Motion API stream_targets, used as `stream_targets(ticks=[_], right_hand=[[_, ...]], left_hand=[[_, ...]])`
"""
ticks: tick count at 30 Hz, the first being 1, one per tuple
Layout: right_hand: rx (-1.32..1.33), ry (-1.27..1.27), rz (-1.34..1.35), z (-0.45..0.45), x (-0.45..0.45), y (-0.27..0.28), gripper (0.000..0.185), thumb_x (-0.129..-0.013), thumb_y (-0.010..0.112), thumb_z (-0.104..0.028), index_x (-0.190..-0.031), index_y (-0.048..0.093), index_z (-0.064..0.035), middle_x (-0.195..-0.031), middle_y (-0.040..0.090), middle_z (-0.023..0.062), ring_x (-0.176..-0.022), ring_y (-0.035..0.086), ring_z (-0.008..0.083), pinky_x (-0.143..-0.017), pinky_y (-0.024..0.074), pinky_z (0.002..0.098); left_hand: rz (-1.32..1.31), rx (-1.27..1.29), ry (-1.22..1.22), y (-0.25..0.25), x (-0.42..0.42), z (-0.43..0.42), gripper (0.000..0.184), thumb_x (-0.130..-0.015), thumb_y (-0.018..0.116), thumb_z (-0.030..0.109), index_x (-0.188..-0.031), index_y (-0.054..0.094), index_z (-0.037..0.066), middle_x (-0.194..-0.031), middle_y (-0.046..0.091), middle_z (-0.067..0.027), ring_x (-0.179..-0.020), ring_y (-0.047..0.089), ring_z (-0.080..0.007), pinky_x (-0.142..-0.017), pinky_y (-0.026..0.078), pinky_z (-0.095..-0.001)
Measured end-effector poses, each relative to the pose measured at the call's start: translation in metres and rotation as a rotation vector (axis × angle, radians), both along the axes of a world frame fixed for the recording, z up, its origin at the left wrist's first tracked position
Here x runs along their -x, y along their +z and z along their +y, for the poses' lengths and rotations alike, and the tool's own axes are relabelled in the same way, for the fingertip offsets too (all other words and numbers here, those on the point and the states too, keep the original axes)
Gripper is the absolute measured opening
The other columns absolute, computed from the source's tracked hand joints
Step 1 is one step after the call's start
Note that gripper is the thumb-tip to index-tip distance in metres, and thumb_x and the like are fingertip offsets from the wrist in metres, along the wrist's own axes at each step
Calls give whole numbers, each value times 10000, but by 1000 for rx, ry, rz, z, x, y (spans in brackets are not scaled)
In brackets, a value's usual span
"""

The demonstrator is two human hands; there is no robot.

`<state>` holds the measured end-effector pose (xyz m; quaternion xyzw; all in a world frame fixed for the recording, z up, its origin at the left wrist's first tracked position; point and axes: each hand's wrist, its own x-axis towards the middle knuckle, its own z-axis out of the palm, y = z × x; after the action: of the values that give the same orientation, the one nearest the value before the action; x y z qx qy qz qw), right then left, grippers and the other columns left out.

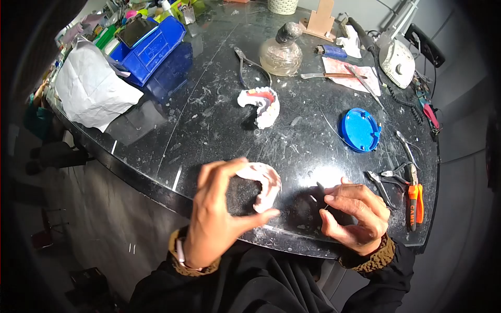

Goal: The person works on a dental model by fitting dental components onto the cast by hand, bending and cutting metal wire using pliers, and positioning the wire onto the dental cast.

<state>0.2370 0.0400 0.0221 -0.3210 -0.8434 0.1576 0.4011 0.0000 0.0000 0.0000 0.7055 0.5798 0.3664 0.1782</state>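
My left hand [214,208] holds a pale pink, horseshoe-shaped dental cast [269,185] between thumb and fingers, above the near part of the black table [203,128]. To its right, my right hand [357,211] is pinched, thumb close to the index finger, with something thin and small at the fingertips that I cannot make out. Beyond both hands lies a white dental model [267,115] with a red band along its arch. Curved-handled pliers [241,65] lie just behind that model.
A blue round lid [360,129] lies right of centre. Orange-handled pliers [413,201] and smaller pliers [381,188] are near the right edge. Farther back stand a glass burner [281,56], a knife [318,76] on stained paper, and a blue bin [151,55] beside white paper [91,86].
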Motion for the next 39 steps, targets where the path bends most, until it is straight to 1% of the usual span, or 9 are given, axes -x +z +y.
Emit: stream_targets(ticks=[5,7,10,13,17,20,27,34,39], right_hand=[[55,12,14,-2,-3,-3,283,-635,761,-9,-902,668,4,-830,669,118,-757,676,233,-745,551,353],[55,15,16,-2,-2,-3,279,-635,761,-1,-897,666,6,-829,667,121,-754,674,233,-719,548,333],[42,-17,46,1,0,-2,252,-629,781,-11,-863,685,1,-807,662,106,-726,676,218,-650,543,298],[31,-57,75,3,-2,-3,233,-631,790,-26,-845,698,-13,-800,661,93,-702,673,206,-616,537,283],[19,-84,103,7,-8,-3,232,-632,789,-32,-847,702,-23,-801,661,88,-697,671,198,-599,534,278],[-20,-90,122,11,-11,-3,236,-635,789,-33,-855,705,-22,-802,658,84,-716,679,209,-593,540,281],[-111,-130,218,19,-25,9,290,-634,798,-16,-908,704,10,-832,652,108,-811,691,269,-691,576,329],[-93,-157,211,19,-27,11,238,-656,768,8,-884,696,5,-825,641,102,-707,672,211,-563,544,276],[19,-109,182,15,-30,13,291,-663,794,9,-934,689,1,-881,638,99,-812,680,226,-644,543,273]], left_hand=[[72,-109,23,33,37,42,985,-514,883,454,-1251,461,-44,-1201,542,-235,-1115,520,-345,-943,433,-417],[82,-24,43,29,37,77,1010,-509,902,416,-1283,444,-45,-1244,539,-184,-1160,521,-291,-964,421,-389],[209,97,-125,13,40,117,939,-607,872,395,-1282,399,-55,-1213,506,-243,-1151,515,-321,-956,434,-409],[284,-111,-158,1,32,127,827,-599,873,315,-1217,453,-38,-1132,518,-184,-1079,532,-319,-911,442,-378],[179,76,-158,7,27,131,687,-617,821,231,-1146,473,-36,-1068,488,-195,-1059,512,-347,-915,431,-391],[150,53,-161,13,18,125,630,-582,780,82,-1144,506,3,-1080,499,-127,-1032,561,-245,-868,468,-330],[-189,118,-583,47,-47,71,838,-554,710,-81,-1330,412,28,-1252,314,-123,-1161,479,-227,-922,520,-352],[-147,-92,-775,30,-61,72,892,-539,849,102,-1310,416,-15,-1200,349,-157,-1040,487,-220,-829,507,-320],[75,-272,-639,36,-65,66,784,-540,855,109,-1229,499,-2,-1103,465,-137,-958,508,-240,-742,478,-304]])
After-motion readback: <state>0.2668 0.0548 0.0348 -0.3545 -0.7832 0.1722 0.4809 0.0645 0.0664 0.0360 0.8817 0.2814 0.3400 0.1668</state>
